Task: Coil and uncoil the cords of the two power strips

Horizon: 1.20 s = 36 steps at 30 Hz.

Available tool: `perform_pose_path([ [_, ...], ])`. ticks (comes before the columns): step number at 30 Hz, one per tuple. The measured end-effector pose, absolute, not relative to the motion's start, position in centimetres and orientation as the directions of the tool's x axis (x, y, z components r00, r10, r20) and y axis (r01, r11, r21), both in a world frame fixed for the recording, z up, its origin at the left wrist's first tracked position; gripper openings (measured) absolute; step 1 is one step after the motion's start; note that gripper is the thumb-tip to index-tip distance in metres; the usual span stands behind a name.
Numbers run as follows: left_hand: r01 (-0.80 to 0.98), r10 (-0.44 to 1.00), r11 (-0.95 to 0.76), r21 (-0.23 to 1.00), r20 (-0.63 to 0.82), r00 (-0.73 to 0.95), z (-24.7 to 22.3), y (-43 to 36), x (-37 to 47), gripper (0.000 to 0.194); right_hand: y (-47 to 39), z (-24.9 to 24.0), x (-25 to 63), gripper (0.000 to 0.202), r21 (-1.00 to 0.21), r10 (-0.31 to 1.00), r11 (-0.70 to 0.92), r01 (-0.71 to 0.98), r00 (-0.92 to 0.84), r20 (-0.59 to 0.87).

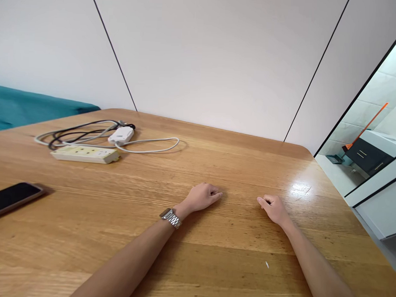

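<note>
Beyond a small white fleck (267, 265), the left hand (203, 197) and right hand (274, 208) are resting loosely curled and apart on the wooden table (232, 264), seemingly holding nothing, while a power strip (86, 154) is lying farther away, left of both, beside looped cables (152, 151).

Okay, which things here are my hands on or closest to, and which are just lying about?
At your hands:
- wooden table, under your loosely closed left hand and right hand
- small white scrap, beside the right forearm

Lying about:
- phone
- power strip
- white adapter
- coiled cables
- orange-handled broom, beyond the table
</note>
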State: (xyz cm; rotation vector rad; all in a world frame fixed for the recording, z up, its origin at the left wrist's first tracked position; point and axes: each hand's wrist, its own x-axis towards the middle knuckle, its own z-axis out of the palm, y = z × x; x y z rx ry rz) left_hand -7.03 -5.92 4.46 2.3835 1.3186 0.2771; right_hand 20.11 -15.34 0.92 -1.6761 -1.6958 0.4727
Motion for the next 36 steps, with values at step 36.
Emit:
perform_pose_path([
  [36, 0.781, 0.849, -0.480, 0.399, -0.013, 0.528, 4.12, -5.59, -7.06, 0.045, -15.57, 1.76, 19.89, 0.046, -0.709, 0.973, 0.086, 0.699, 0.093, 0.210],
])
